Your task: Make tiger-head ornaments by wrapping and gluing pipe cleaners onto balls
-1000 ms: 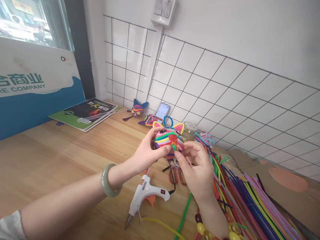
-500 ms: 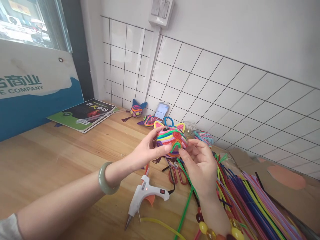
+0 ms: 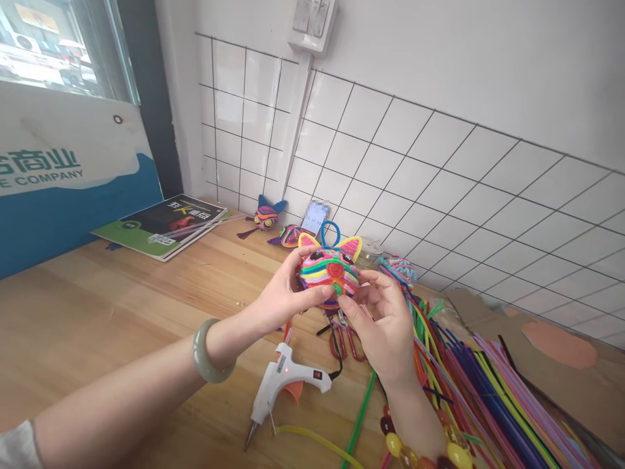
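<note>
Head view: at the middle of the frame, a round striped ornament is held up above the wooden table, covered in fuzzy, many-coloured strands (the blue loop on top stands between two pointed, yellow-edged pink ears). The left hand has its grip clamped on the ornament's left side, thumb across the front. The right hand pinches the lower right edge between thumb and fingers.

A smooth, pale green bangle circles the left wrist; glossy round beads ring the right. Lower centre, a white plastic glue gun lies with its metal nozzle toward the bottom of the frame, near red-handled scissors. Long fuzzy stems spread across the lower right, beside flat brown cardboard. Upper left of centre sits a blue-eared ornament.
</note>
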Action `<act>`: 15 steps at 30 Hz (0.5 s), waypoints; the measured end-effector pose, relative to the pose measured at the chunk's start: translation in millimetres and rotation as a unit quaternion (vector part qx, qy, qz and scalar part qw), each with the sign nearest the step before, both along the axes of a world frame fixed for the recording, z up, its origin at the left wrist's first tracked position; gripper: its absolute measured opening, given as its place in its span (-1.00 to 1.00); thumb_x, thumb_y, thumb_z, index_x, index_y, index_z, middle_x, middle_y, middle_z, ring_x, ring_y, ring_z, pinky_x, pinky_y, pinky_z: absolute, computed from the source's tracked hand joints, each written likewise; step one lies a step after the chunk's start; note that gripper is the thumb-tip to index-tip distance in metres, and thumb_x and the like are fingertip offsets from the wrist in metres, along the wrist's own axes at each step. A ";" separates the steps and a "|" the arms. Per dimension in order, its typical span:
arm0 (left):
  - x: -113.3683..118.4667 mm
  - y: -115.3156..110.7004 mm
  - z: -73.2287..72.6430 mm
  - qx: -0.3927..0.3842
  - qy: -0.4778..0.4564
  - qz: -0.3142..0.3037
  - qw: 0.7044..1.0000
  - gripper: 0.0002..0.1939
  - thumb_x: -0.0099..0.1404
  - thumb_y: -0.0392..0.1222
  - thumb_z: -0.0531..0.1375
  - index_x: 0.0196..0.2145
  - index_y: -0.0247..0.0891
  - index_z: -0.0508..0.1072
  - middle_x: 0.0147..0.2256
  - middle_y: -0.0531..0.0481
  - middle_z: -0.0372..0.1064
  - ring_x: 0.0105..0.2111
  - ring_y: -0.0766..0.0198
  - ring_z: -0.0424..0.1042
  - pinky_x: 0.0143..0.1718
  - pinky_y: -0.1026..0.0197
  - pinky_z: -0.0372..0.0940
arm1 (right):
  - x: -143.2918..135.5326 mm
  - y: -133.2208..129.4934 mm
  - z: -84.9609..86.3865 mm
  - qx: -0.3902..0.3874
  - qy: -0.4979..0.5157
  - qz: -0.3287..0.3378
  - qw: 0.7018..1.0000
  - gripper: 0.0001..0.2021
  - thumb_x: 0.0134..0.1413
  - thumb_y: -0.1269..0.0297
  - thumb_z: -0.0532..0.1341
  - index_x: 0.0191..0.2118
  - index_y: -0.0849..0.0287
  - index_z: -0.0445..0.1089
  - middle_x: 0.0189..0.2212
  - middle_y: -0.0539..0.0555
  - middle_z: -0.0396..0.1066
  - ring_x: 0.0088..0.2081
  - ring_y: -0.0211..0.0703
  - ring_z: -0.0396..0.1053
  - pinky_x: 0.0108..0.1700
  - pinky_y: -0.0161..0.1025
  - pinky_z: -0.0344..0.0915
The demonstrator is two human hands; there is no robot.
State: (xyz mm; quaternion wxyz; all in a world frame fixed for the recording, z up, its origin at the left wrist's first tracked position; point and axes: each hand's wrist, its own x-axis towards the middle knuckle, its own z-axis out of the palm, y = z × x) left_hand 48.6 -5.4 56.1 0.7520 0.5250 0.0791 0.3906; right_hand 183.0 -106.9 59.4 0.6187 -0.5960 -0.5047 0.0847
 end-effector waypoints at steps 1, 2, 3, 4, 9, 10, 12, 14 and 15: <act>0.5 0.1 -0.7 0.001 -0.007 0.006 1.000 -0.37 0.07 -0.13 0.44 0.01 -0.18 0.24 -0.04 -0.07 0.36 -0.09 0.15 0.43 -0.11 0.14 0.38 | 0.2 0.0 -0.2 -0.002 -0.003 -0.001 1.000 -0.63 0.01 0.19 0.38 -0.06 0.04 0.33 -0.31 -0.01 0.45 -0.35 -0.22 0.41 -0.28 -0.23 0.41; 0.8 0.2 -1.5 0.003 -0.008 0.012 1.000 -0.38 0.07 -0.13 0.44 0.00 -0.19 0.24 -0.05 -0.06 0.36 -0.10 0.16 0.43 -0.11 0.15 0.38 | 0.4 0.0 -0.4 -0.004 -0.006 -0.002 1.000 -0.63 0.01 0.19 0.38 -0.06 0.04 0.33 -0.30 0.00 0.45 -0.35 -0.22 0.41 -0.27 -0.22 0.41; 0.9 0.1 -2.3 0.006 -0.004 0.018 1.000 -0.38 0.07 -0.12 0.43 0.00 -0.18 0.24 -0.07 -0.05 0.37 -0.11 0.17 0.44 -0.12 0.16 0.38 | 0.6 0.0 -0.7 -0.005 -0.010 -0.003 1.000 -0.63 0.01 0.18 0.38 -0.06 0.04 0.33 -0.30 0.00 0.45 -0.35 -0.22 0.40 -0.26 -0.21 0.41; 1.0 0.0 -3.1 0.010 0.001 0.022 1.000 -0.39 0.08 -0.11 0.43 0.01 -0.18 0.24 -0.08 -0.05 0.38 -0.12 0.18 0.44 -0.13 0.17 0.38 | 0.8 0.0 -0.9 -0.006 -0.013 -0.004 1.000 -0.63 0.02 0.18 0.38 -0.06 0.04 0.33 -0.29 0.00 0.45 -0.35 -0.22 0.40 -0.25 -0.20 0.41; 0.7 -0.9 -4.8 0.027 0.008 0.036 0.999 -0.39 0.09 -0.09 0.42 0.01 -0.18 0.24 -0.10 -0.06 0.42 -0.11 0.15 0.45 -0.13 0.16 0.37 | 0.9 -0.6 -1.7 -0.009 -0.022 -0.002 1.000 -0.62 0.02 0.18 0.37 -0.04 0.04 0.32 -0.32 0.00 0.45 -0.34 -0.20 0.41 -0.23 -0.17 0.42; 0.9 -1.1 -4.5 0.029 0.003 0.039 0.999 -0.39 0.08 -0.09 0.42 0.00 -0.19 0.24 -0.08 -0.08 0.41 -0.09 0.14 0.45 -0.12 0.16 0.37 | 0.8 -0.7 -1.6 -0.010 -0.022 -0.003 1.000 -0.61 0.02 0.18 0.38 -0.03 0.04 0.31 -0.32 0.00 0.45 -0.33 -0.19 0.42 -0.23 -0.16 0.42; 1.2 -1.6 -3.6 0.032 -0.005 0.042 0.999 -0.39 0.07 -0.10 0.43 -0.01 -0.20 0.24 -0.06 -0.10 0.40 -0.07 0.12 0.45 -0.09 0.14 0.37 | 0.5 -0.8 -1.3 -0.013 -0.018 -0.002 1.000 -0.58 0.02 0.18 0.38 -0.01 0.04 0.31 -0.28 0.02 0.45 -0.31 -0.18 0.43 -0.22 -0.15 0.43; 1.5 -2.4 -2.3 0.030 -0.007 0.044 0.999 -0.38 0.06 -0.10 0.43 -0.01 -0.19 0.24 -0.04 -0.12 0.40 -0.07 0.09 0.45 -0.08 0.10 0.38 | 0.1 -1.0 -1.0 -0.016 -0.012 0.002 1.000 -0.56 0.02 0.18 0.38 0.01 0.03 0.29 -0.21 0.04 0.46 -0.31 -0.19 0.43 -0.22 -0.15 0.44; 1.4 -3.0 -1.6 0.029 -0.008 0.044 0.999 -0.38 0.06 -0.10 0.43 -0.01 -0.19 0.23 -0.04 -0.13 0.39 -0.07 0.07 0.45 -0.08 0.08 0.39 | -0.2 -1.2 -0.8 -0.016 -0.010 0.006 1.000 -0.55 0.02 0.18 0.38 0.02 0.03 0.29 -0.18 0.05 0.46 -0.31 -0.19 0.43 -0.22 -0.15 0.45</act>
